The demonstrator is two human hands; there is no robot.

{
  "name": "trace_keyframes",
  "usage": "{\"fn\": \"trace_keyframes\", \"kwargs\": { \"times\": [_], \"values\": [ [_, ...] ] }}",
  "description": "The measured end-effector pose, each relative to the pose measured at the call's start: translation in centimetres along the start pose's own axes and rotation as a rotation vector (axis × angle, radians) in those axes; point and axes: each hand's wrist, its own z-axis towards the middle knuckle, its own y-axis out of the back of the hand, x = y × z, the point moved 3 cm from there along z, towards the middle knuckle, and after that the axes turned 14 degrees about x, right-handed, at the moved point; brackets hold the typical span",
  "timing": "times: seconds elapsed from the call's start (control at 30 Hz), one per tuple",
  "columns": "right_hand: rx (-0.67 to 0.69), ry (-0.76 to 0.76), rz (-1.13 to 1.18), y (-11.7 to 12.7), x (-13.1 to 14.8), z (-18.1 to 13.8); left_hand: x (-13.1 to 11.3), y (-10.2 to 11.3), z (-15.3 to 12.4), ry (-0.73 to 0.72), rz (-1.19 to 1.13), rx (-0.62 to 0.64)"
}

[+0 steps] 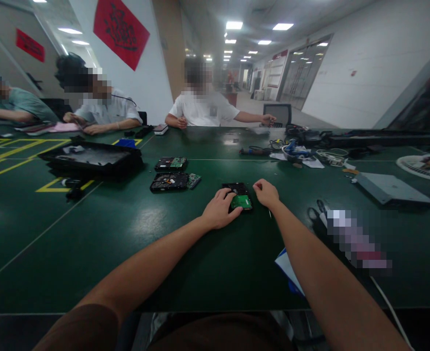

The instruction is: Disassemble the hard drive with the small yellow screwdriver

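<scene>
A black hard drive with a green circuit board on its near end lies on the dark green table. My left hand rests on the drive's left side, fingers curled over it and thumb touching the green board. My right hand sits just right of the drive, closed in a loose fist; a thin dark tool shaft shows below it on the table.
Two more hard drives lie further left. A black tray is at far left. Cables and parts and a grey box are at right. Three people sit across the table.
</scene>
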Motion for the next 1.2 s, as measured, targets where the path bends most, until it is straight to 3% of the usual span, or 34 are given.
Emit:
{"fn": "trace_keyframes", "kwargs": {
  "times": [0.17, 0.57, 1.2],
  "values": [
    [-0.025, 0.010, 0.075, 0.0, -0.8, 0.4, 0.1, 0.0, 0.0, -0.004, 0.002, 0.001],
    [0.125, 0.446, 0.229, 0.5, -0.5, -1.7, 0.2, -0.3, 0.3, -0.027, 0.015, -0.028],
    [0.147, 0.478, 0.214, 0.3, 1.0, -3.0, 0.1, -0.1, 0.2, -0.028, 0.015, -0.032]
  ]
}}
